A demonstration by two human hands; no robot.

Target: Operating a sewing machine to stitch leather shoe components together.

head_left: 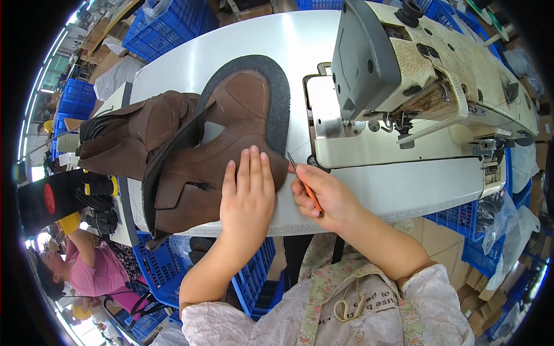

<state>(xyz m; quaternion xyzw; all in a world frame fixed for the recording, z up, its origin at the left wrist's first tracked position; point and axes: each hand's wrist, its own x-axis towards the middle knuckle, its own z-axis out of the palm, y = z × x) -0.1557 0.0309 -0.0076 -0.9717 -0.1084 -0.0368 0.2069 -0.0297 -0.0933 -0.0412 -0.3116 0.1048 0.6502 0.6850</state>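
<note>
A brown boot upper [236, 135] with a dark grey lining edge lies flat on the white sewing table [300, 207]. My left hand [249, 187] rests on it, palm down with the fingers stretched out. Beside its right edge, my right hand [326, 193] grips a pair of small orange-handled thread snips [310, 193]. Their thin dark tip points away from me, next to the edge of the upper. Whether the tip touches a thread is too small to tell. More brown boot uppers [147, 124] lie heaped to the left.
A cream and grey sewing machine [415, 75] stands at the right of the table. Blue plastic crates [167, 29] are behind the table, and another blue crate [158, 274] stands below its left side. A person in a pink top [101, 274] sits at the far left.
</note>
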